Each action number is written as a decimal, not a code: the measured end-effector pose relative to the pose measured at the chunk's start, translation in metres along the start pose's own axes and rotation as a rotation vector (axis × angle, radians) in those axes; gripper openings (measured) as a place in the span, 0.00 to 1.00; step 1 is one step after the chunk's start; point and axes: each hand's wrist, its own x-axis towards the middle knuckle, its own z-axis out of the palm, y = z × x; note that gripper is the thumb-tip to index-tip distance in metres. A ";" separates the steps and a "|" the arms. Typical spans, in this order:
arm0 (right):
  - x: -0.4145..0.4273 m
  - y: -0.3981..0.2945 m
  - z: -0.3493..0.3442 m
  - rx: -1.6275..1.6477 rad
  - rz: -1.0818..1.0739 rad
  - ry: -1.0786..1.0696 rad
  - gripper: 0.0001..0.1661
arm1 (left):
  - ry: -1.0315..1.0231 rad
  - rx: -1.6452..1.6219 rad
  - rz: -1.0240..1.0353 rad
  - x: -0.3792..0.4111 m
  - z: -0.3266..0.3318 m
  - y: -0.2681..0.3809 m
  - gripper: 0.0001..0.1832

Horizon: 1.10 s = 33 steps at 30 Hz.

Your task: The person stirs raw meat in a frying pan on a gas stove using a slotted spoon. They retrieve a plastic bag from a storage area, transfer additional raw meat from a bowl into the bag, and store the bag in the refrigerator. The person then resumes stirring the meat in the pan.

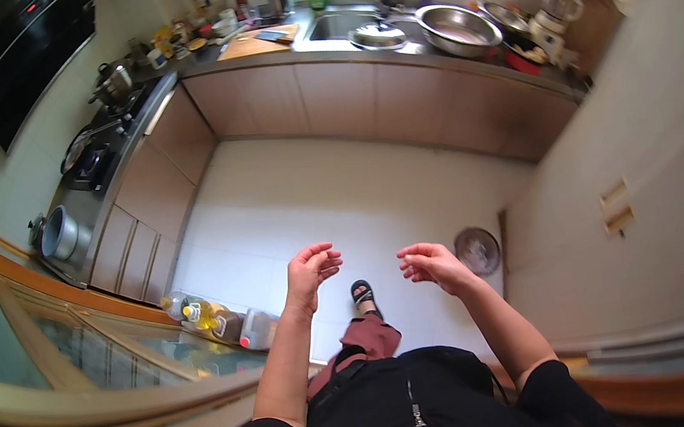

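Both my hands are raised in front of my body, above the pale tiled floor point(322, 176). Nothing is held in my left hand point(312, 277); its fingers are loosely curled. My right hand point(434, 266) is empty too, with the fingers bent towards the left one, and the two stand well apart. Below them one foot in a dark sandal point(363, 297) is on the floor. Ahead, a wooden cutting board point(252, 43) with a knife point(272, 36) lies left of the steel sink point(339, 24). Right of the sink stands a large steel basin point(459, 27).
At the left counter are a gas stove point(93, 163), a steel pot point(114, 83) and a metal pot point(58, 232). Several bottles, one an oil bottle point(198, 314), stand beside the glass sliding door. A round bin point(477, 250) sits near the right wall.
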 end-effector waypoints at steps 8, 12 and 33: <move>0.212 -0.126 -0.042 -0.153 0.002 -0.072 0.14 | 0.121 -0.003 0.074 0.222 0.000 0.073 0.13; 0.302 -0.212 -0.064 -0.132 -0.057 -0.064 0.12 | 0.060 0.056 0.050 0.304 0.023 0.132 0.12; 0.792 -0.425 0.054 -0.495 0.080 -0.807 0.10 | 0.851 -0.120 0.165 0.546 -0.098 0.269 0.12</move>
